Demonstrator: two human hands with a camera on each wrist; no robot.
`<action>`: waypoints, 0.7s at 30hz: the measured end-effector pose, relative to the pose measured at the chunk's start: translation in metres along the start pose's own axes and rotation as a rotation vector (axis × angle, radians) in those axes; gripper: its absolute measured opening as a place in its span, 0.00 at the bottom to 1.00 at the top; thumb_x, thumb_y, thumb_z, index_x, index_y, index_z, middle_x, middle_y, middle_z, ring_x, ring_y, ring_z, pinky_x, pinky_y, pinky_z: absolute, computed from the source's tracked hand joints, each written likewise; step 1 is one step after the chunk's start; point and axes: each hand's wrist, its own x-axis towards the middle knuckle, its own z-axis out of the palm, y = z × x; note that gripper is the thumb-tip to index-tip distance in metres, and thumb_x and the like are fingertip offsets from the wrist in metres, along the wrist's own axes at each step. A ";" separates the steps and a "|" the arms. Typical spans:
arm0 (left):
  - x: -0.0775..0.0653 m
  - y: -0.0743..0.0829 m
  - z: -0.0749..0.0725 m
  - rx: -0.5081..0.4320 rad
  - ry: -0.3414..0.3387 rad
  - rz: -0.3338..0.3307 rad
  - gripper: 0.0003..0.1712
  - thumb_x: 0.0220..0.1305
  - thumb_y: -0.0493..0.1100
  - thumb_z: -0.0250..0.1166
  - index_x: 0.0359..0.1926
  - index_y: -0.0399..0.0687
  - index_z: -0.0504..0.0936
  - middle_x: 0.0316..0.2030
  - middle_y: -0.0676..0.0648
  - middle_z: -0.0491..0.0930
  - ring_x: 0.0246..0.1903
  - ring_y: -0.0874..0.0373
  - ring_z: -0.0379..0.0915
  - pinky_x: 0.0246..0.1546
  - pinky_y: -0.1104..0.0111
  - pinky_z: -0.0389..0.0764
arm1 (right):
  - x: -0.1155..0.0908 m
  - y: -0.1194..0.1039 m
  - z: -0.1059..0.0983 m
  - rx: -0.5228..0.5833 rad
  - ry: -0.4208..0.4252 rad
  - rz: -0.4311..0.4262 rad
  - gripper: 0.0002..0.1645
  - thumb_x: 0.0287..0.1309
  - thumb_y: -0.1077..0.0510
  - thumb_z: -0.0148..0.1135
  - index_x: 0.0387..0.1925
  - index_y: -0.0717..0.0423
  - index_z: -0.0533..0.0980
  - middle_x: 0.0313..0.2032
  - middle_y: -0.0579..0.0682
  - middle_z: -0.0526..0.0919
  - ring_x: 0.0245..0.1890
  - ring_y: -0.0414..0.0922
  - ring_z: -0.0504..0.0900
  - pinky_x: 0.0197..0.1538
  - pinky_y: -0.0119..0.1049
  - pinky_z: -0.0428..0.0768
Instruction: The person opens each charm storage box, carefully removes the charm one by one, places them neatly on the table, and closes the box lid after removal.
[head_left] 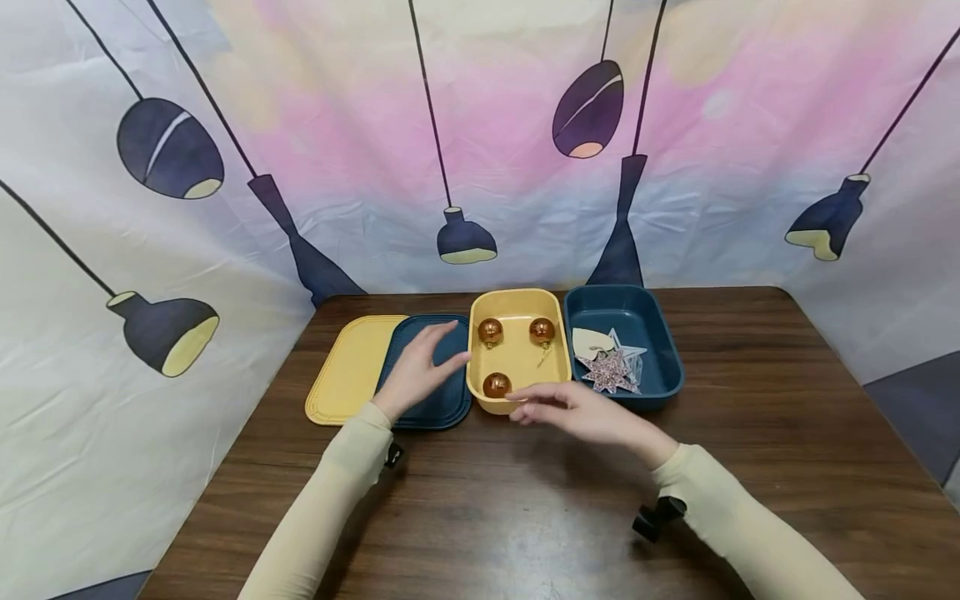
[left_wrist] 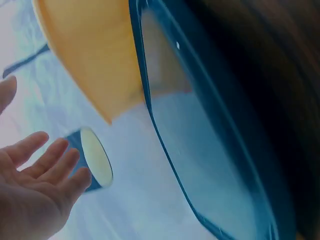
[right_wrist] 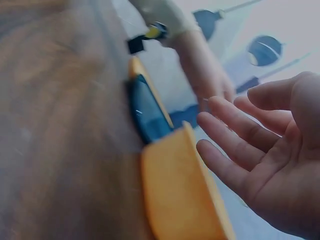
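Note:
A yellow box [head_left: 517, 294] holds three shiny amber ball ornaments: one back left [head_left: 491, 332], one back right [head_left: 542, 331] and one front left [head_left: 497, 385]. My left hand [head_left: 418, 367] hovers over the dark blue lid [head_left: 431, 415], its thumb close to the yellow box's left wall. Just at that box's front rim is my right hand [head_left: 581, 410], fingers loosely extended and holding nothing; in the right wrist view the right palm [right_wrist: 280, 170] is bare. The left wrist view shows the left fingers [left_wrist: 55, 160] relaxed, with nothing in them.
Right of the yellow box, a dark blue box [head_left: 667, 358] contains a glittery pink star [head_left: 609, 372], a pale star [head_left: 632, 348] and a cream piece [head_left: 591, 342]. A yellow lid [head_left: 348, 367] lies partly under the blue lid. Behind the wooden table [head_left: 480, 517] hangs a printed cloth [head_left: 510, 125].

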 end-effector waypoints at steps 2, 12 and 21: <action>0.000 0.004 0.008 0.007 -0.042 0.019 0.41 0.59 0.65 0.58 0.70 0.56 0.59 0.65 0.47 0.61 0.63 0.50 0.58 0.57 0.53 0.64 | -0.002 -0.005 -0.011 -0.002 0.057 0.006 0.21 0.68 0.50 0.49 0.59 0.49 0.72 0.47 0.52 0.81 0.48 0.45 0.79 0.52 0.40 0.74; 0.001 0.012 0.035 -0.041 -0.141 0.018 0.52 0.54 0.69 0.61 0.73 0.55 0.49 0.70 0.46 0.49 0.68 0.52 0.44 0.62 0.52 0.55 | 0.005 -0.027 -0.057 0.013 0.373 -0.060 0.20 0.67 0.49 0.50 0.58 0.48 0.73 0.49 0.54 0.79 0.48 0.44 0.78 0.50 0.38 0.75; -0.001 0.015 0.043 -0.050 -0.187 -0.007 0.59 0.47 0.73 0.62 0.73 0.55 0.47 0.71 0.44 0.45 0.69 0.53 0.37 0.62 0.50 0.55 | 0.037 -0.032 -0.081 0.049 0.590 -0.090 0.20 0.66 0.48 0.51 0.57 0.46 0.73 0.50 0.52 0.78 0.49 0.48 0.76 0.53 0.46 0.73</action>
